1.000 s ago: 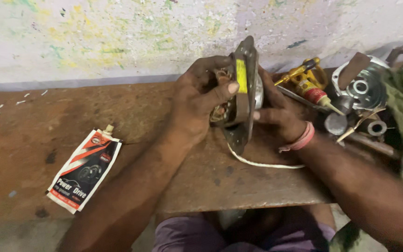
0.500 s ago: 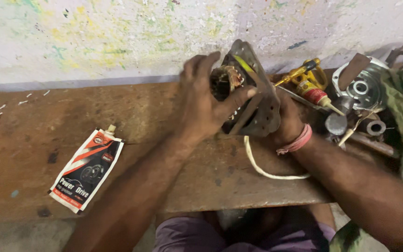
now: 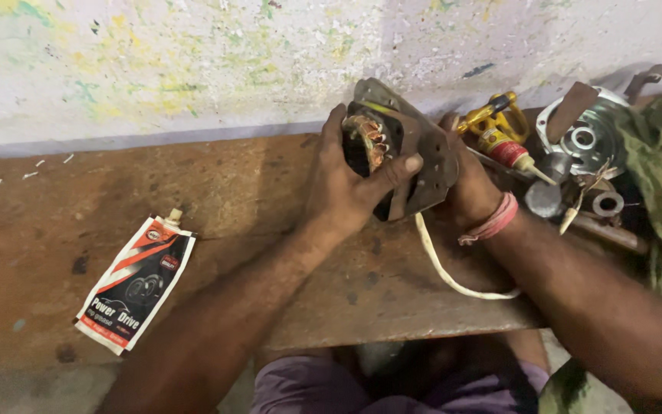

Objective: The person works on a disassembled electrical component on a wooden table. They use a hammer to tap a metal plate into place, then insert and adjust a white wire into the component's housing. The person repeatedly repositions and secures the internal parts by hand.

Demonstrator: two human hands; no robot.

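Left hand (image 3: 346,188) and right hand (image 3: 465,188) both clasped around motor stator (image 3: 400,153), grease pouch (image 3: 136,284) well apart

Light was dim and flat, brightest on the wall (image 3: 155,61); the bench (image 3: 216,192) sat in soft shadow (no glare). Focus held centrally; the lower edge went dark and slightly blurred.
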